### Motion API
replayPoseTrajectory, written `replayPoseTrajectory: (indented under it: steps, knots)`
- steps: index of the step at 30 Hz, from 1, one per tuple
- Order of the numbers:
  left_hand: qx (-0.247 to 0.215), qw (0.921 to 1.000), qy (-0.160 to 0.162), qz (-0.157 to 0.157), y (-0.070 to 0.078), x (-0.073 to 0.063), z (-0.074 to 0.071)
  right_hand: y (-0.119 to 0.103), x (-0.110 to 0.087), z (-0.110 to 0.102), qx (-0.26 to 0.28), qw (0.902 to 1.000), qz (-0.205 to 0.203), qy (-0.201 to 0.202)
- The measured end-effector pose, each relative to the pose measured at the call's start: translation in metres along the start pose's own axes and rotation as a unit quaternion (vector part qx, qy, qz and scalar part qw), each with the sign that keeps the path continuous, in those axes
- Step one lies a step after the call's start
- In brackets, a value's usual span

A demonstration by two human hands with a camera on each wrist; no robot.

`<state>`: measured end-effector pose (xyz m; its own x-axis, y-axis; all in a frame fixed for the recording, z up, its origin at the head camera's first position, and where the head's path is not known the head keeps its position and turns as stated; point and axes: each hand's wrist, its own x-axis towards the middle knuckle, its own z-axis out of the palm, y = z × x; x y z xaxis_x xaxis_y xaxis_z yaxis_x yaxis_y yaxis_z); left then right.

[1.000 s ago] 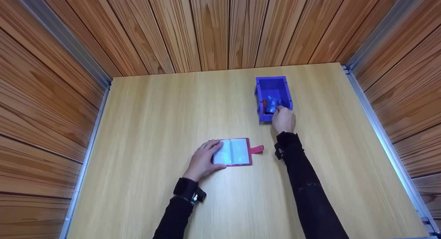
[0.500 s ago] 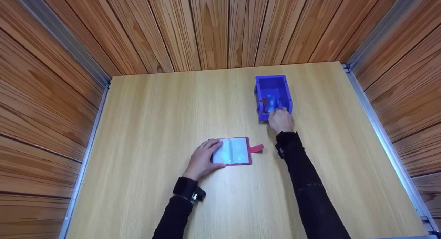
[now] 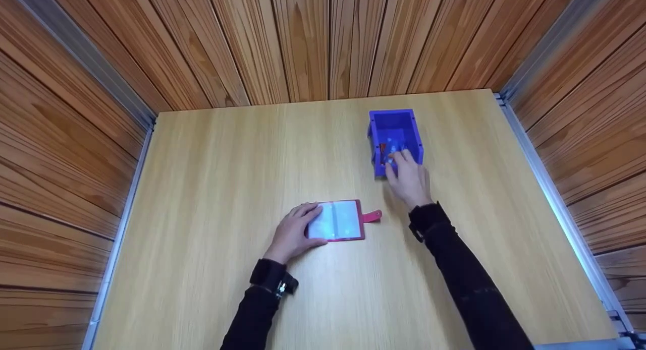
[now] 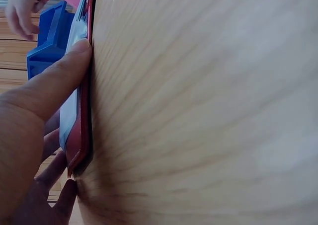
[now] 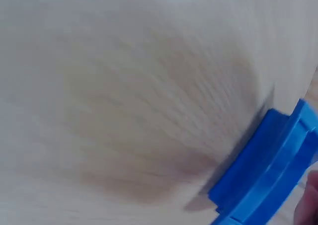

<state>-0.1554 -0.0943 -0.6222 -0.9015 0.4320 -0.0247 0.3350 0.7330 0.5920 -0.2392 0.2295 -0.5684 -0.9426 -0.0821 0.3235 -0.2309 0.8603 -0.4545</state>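
A small red card holder point(image 3: 347, 220) lies open on the table, showing clear plastic sleeves and a strap with a snap to its right. Around its left end my left hand point(image 3: 293, 231) grips it, the thumb point(image 4: 74, 61) along the near edge and the fingers at the far side. Farther back on the right stands a blue-purple bin point(image 3: 393, 119) with small blue and orange things point(image 3: 388, 147) inside, too small to make out. Over the bin's front edge my right hand point(image 3: 411, 181) reaches in, thumb and fingers apart; I see nothing held between them.
A light wood table point(image 3: 227, 168) lies under everything. Wood-plank walls point(image 3: 303, 47) rise at the back and sides, with metal rails point(image 3: 560, 203) along the table's sides. Both wrists wear black bands with cameras.
My right hand has turned and lifted slightly at the bin's front, its thumb and fingers now spread apart. My left hand stays on the card holder. The head view has shifted slightly.
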Motion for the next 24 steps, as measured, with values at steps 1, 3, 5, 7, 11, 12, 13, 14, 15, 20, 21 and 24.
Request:
replayPoseTrajectory:
  steps: [1,3,5,7,11,12,13,14,15,20,21,24]
  knots:
    - [0.001,1.0,-0.001,0.001,-0.001,0.0,0.0,-0.003,-0.005,-0.001,0.013,0.9994,-0.032,0.007]
    - [0.001,1.0,0.002,0.004,-0.001,-0.001,-0.001,-0.009,-0.017,-0.001,0.04,0.9952,-0.088,-0.009]
    - [0.0,1.0,0.005,0.002,-0.002,-0.002,-0.001,-0.015,-0.028,0.001,0.058,0.989,-0.123,-0.058]
    - [0.0,1.0,0.005,-0.003,-0.003,-0.002,-0.002,-0.021,-0.038,0.004,0.058,0.9814,-0.133,-0.125]
    - [0.001,1.0,0.006,-0.004,-0.003,-0.003,-0.002,-0.028,-0.053,0.014,0.027,0.9619,-0.126,-0.241]
    - [0.001,1.0,0.004,-0.005,-0.003,-0.003,-0.002,-0.029,-0.055,0.016,0.02,0.9581,-0.122,-0.258]
    - [0.001,1.0,0.002,-0.006,-0.002,-0.003,-0.002,-0.03,-0.057,0.018,0.012,0.9549,-0.122,-0.27]
    - [-0.001,1.0,0.002,-0.005,-0.002,-0.003,-0.002,-0.03,-0.059,0.02,0.007,0.9527,-0.121,-0.279]
    - [-0.003,1.0,0.001,-0.007,-0.001,-0.003,-0.002,-0.031,-0.061,0.022,0.003,0.9515,-0.12,-0.283]
    - [-0.006,0.9999,0.001,-0.01,0.001,-0.003,-0.001,-0.031,-0.063,0.029,-0.009,0.9506,-0.119,-0.286]
    - [-0.005,0.9999,0.001,-0.009,0.001,-0.003,-0.001,-0.031,-0.063,0.029,-0.011,0.9508,-0.118,-0.286]
    - [-0.005,1.0,0.001,-0.007,0.002,-0.002,-0.001,-0.031,-0.062,0.03,-0.01,0.9515,-0.114,-0.286]
